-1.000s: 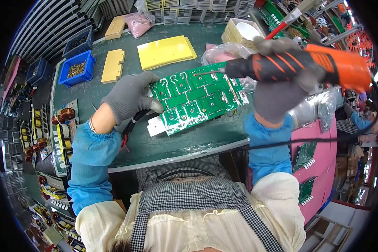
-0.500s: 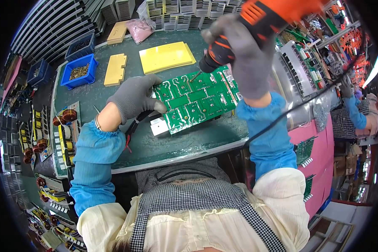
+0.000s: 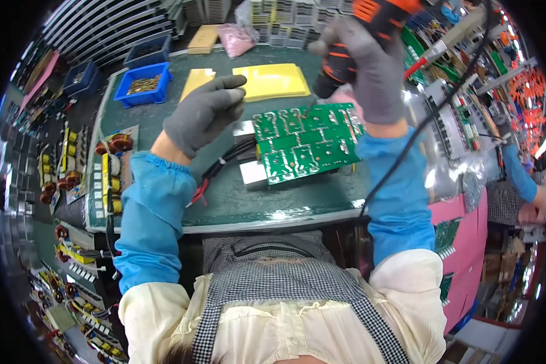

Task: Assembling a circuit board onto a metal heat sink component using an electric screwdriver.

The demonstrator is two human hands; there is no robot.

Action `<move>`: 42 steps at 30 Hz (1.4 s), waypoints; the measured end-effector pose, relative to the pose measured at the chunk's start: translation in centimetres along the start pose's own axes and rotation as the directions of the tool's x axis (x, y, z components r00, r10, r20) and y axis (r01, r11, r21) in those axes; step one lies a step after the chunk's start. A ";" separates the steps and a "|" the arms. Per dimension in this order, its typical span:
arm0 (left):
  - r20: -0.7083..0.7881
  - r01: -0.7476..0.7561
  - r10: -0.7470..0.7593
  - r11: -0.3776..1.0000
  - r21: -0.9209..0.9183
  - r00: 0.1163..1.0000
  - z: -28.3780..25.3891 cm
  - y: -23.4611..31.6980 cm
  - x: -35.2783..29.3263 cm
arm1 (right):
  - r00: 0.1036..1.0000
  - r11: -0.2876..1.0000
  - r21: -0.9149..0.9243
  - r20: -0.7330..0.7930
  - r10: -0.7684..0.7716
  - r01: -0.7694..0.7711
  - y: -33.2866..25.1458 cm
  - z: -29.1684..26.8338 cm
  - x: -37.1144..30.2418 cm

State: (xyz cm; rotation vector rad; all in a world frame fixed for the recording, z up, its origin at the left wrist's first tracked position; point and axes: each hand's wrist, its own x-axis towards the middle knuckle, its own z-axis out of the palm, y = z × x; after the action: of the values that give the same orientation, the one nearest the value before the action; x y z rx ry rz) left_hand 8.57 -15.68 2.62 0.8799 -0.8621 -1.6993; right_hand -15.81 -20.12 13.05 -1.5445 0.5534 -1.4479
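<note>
The right hand point(image 3: 373, 82) is wrapped round an orange-and-black power screwdriver point(image 3: 338, 64), its bit angled down at the far half of a green circuit board point(image 3: 324, 142); whether it touches is hard to tell. The left hand point(image 3: 205, 118) hangs free beside the board, fingers loosely bent and parted. The board lies on the green bench point(image 3: 224, 209), black cables point(image 3: 221, 162) at its left, yellow sheets point(image 3: 270, 80) beyond
</note>
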 end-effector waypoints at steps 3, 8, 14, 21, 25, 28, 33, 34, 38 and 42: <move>-0.093 -0.021 -0.022 0.901 -0.432 0.995 -0.2 -0.6 -1.2 | 0.972 0.972 0.059 0.051 -0.231 0.228 -1.7 -1.1 -0.6; -0.009 0.016 -0.021 0.905 -0.426 1.000 2.0 -2.0 -3.2 | 0.921 0.845 0.366 -0.178 -0.347 0.389 -2.8 -0.4 -2.4; -0.012 0.141 -0.156 0.925 -0.354 0.988 4.2 -2.4 -3.8 | 0.912 0.823 0.397 -0.226 -0.342 0.407 -2.4 0.9 -4.0; -0.036 0.099 -0.127 0.897 -0.430 0.991 5.4 -3.2 -4.1 | 0.896 0.863 0.278 -0.271 -0.352 0.423 -2.5 1.2 -4.9; -0.046 0.120 -0.166 0.857 -0.501 0.985 6.4 -3.4 -4.5 | 0.915 0.883 0.256 -0.210 -0.345 0.392 -2.1 1.1 -5.2; -0.103 0.099 -0.182 0.836 -0.540 0.978 7.3 -3.4 -4.4 | 0.889 0.884 0.203 -0.282 -0.360 0.422 -1.9 1.4 -5.4; -0.209 0.033 -0.179 0.827 -0.561 0.961 8.3 -3.2 -4.0 | 0.865 0.875 0.200 -0.355 -0.354 0.441 -1.7 2.3 -6.2; -0.216 -0.003 -0.146 0.822 -0.569 0.965 8.4 -3.3 -3.9 | 0.845 0.892 0.169 -0.431 -0.316 0.419 -1.6 2.3 -6.3; -0.252 -0.094 -0.073 0.801 -0.591 0.965 8.8 -3.5 -3.4 | 0.861 0.870 0.184 -0.337 -0.382 0.458 -1.2 2.5 -6.6; -0.247 -0.109 -0.066 0.766 -0.633 0.967 8.9 -3.6 -2.8 | 0.841 0.846 0.221 -0.381 -0.383 0.485 -1.0 2.9 -6.8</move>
State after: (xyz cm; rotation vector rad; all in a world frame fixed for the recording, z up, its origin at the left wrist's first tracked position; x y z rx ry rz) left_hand -0.06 -10.83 4.26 0.5795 -0.0727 -1.6477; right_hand -14.79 -13.12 10.58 -1.2301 0.1335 -2.0600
